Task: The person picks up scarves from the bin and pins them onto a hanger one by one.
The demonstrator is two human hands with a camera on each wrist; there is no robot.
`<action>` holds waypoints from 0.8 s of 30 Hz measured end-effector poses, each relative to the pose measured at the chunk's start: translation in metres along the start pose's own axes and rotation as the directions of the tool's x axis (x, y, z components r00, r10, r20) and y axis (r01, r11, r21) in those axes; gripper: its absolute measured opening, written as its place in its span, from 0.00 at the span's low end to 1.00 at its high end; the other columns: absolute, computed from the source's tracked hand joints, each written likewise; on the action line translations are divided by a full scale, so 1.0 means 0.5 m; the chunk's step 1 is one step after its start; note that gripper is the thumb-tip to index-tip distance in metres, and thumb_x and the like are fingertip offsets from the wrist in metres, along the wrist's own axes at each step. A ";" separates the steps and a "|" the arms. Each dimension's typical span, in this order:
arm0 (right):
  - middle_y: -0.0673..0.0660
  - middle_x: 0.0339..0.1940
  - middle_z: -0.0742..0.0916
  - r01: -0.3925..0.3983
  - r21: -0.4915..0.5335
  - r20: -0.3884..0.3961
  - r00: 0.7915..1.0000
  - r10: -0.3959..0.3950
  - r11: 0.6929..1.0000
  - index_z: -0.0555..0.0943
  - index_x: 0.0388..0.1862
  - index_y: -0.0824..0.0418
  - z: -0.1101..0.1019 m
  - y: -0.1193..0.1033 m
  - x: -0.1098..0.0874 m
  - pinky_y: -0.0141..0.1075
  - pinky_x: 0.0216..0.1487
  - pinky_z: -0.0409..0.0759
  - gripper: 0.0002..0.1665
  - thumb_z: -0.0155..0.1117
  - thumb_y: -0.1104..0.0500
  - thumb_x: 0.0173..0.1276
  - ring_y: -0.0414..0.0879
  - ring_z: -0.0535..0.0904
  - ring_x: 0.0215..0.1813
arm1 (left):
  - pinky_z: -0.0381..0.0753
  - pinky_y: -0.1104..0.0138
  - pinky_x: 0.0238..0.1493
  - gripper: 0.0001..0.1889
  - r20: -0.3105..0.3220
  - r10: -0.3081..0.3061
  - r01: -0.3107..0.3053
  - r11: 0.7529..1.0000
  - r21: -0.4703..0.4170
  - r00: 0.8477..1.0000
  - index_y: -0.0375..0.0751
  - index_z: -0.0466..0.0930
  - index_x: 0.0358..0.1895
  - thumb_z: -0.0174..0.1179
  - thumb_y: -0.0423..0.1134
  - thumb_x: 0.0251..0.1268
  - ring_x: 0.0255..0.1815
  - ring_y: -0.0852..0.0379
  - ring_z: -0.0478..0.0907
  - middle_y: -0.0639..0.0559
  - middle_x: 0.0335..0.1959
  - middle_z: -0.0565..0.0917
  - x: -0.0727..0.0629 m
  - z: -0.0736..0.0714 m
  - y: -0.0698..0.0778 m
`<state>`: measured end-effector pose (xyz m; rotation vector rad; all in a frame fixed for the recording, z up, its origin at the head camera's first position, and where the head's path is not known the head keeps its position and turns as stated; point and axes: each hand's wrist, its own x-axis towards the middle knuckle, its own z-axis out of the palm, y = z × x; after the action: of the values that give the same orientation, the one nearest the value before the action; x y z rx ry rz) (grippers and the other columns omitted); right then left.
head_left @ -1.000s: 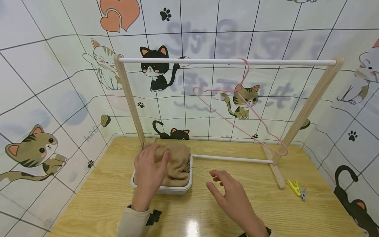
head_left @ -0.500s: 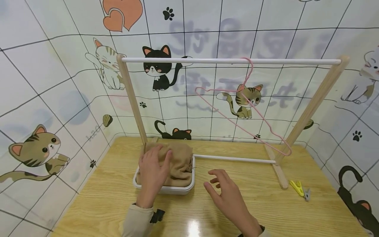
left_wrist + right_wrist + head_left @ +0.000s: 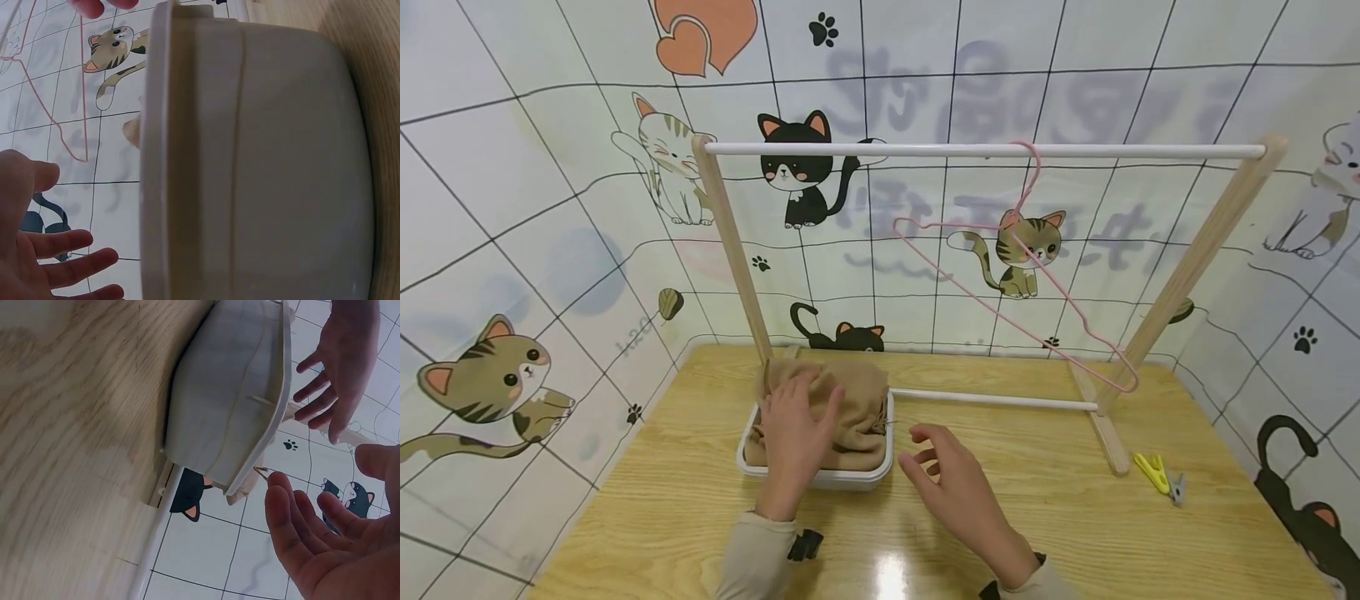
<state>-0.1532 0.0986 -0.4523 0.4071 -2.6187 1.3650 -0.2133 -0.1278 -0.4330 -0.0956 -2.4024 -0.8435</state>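
A folded tan cloth with a fringed edge lies heaped in a white plastic basin at the left of the table. Over the cloth's left part is my left hand, fingers and thumb spread, gripping nothing. The left wrist view has this left hand above the rim of the basin. My right hand hovers just right of the basin, its fingers loosely bent and holding nothing. In the right wrist view the right hand is palm toward the basin's end.
Behind the basin stands a wooden rack with a white top rail and a low white bar. A pink hanger hangs from the rail. Yellow and grey clothespins, the yellow one foremost, lie at right. Cat-print curtains surround the table.
My left hand has shifted a little to the right over the cloth, which looks more rumpled near it. My right hand has moved left, closer to the basin.
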 end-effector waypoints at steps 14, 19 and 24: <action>0.55 0.59 0.84 -0.092 0.112 0.041 0.995 0.087 0.989 0.77 0.64 0.59 0.041 0.008 0.021 0.33 0.46 0.85 0.25 0.62 0.46 0.77 0.45 0.85 0.49 | 0.65 0.38 0.65 0.26 -0.001 -0.004 0.004 0.999 0.037 1.000 0.37 0.82 0.59 0.66 0.54 0.68 0.63 0.36 0.75 0.40 0.60 0.83 -0.008 0.030 -0.021; 0.58 0.59 0.83 -0.124 0.150 0.072 0.991 0.114 0.981 0.75 0.68 0.62 0.048 0.007 0.025 0.35 0.43 0.86 0.29 0.62 0.46 0.77 0.50 0.85 0.50 | 0.64 0.36 0.67 0.27 0.004 -0.007 0.007 0.998 0.060 1.000 0.38 0.82 0.59 0.64 0.56 0.69 0.64 0.36 0.74 0.40 0.61 0.82 -0.008 0.036 -0.026; 0.59 0.59 0.82 -0.152 0.165 0.103 0.985 0.136 0.974 0.73 0.70 0.63 0.056 0.010 0.029 0.34 0.41 0.85 0.32 0.61 0.44 0.77 0.49 0.84 0.49 | 0.60 0.34 0.68 0.27 0.029 -0.026 0.024 0.997 0.073 0.999 0.39 0.81 0.60 0.63 0.57 0.70 0.66 0.36 0.72 0.40 0.63 0.80 -0.011 0.039 -0.031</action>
<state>-0.1689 0.0758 -0.4685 0.3125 -2.6578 1.6653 -0.2225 -0.1280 -0.4567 -0.0498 -2.4637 -0.7701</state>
